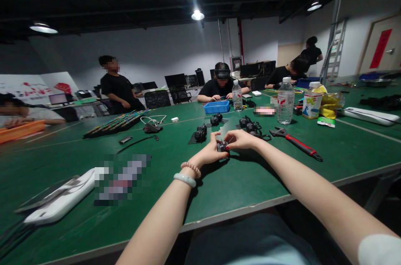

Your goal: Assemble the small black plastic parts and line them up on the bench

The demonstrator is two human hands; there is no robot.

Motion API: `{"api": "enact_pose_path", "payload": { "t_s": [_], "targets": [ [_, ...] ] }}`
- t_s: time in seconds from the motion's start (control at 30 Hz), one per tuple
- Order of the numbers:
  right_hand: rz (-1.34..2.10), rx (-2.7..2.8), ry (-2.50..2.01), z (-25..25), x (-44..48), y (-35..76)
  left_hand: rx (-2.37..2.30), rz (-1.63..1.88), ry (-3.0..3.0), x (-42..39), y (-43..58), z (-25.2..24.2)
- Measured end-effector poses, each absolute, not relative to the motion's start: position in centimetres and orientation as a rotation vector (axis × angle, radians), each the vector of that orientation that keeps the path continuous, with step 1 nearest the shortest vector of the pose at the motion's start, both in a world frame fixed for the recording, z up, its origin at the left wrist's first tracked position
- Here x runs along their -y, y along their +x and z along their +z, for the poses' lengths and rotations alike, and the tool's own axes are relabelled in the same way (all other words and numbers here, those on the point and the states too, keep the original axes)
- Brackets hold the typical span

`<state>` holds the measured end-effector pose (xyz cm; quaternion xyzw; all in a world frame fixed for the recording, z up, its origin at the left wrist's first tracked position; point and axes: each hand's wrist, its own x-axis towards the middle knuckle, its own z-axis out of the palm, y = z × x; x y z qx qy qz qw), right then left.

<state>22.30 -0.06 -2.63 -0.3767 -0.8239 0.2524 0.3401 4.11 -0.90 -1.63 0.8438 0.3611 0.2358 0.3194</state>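
Between my two hands, just over the green table (250,181), is a small black part (222,146), rounded and partly covered by my fingers; its exact kind I cannot make out. My left hand (212,149) grips it from the left, thumb along its near side. From the right, my right hand (240,139) pinches it with red-nailed fingers. Similar black parts lie beyond my hands: one (201,133) to the left, another (216,119) farther back, and a cluster (249,125) to the right with black loops beside it.
An adjustable wrench (297,143) with red-black handle lies right. Water bottles (285,102) (237,97), a labelled bottle (311,101) and a blue tray (216,107) stand farther back. A white power strip (64,198) lies left, near a bundle of thin rods (115,124). Several people work around.
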Motion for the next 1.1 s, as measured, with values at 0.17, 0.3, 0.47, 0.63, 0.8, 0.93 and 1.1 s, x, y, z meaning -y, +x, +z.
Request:
{"api": "enact_pose_path", "payload": {
  "t_s": [0.17,0.3,0.47,0.63,0.8,0.93,1.1],
  "targets": [
    [0.616,2.187,-1.013,-2.37,0.16,22.33,-0.962,0.607,2.197,0.87,4.00,-1.72],
    [0.610,2.198,-1.015,-2.30,0.08,22.37,-0.960,0.627,2.202,0.92,3.96,-1.69],
    [0.621,2.217,-1.004,-2.37,-0.08,22.38,-0.985,0.611,2.200,0.66,3.86,-1.86],
    [0.662,2.224,-0.973,-2.36,-0.10,22.38,-0.981,0.635,2.218,0.50,3.74,-1.93],
    [0.661,2.200,-0.993,-2.32,-0.05,22.27,-0.992,0.637,2.207,0.64,3.76,-1.79],
    [0.682,2.190,-0.996,-2.25,-0.02,22.24,-0.980,0.623,2.217,0.60,3.75,-1.79],
    [0.694,2.206,-1.034,-2.27,0.00,22.18,-0.953,0.608,2.256,0.45,3.71,-1.91]
  ]
}}
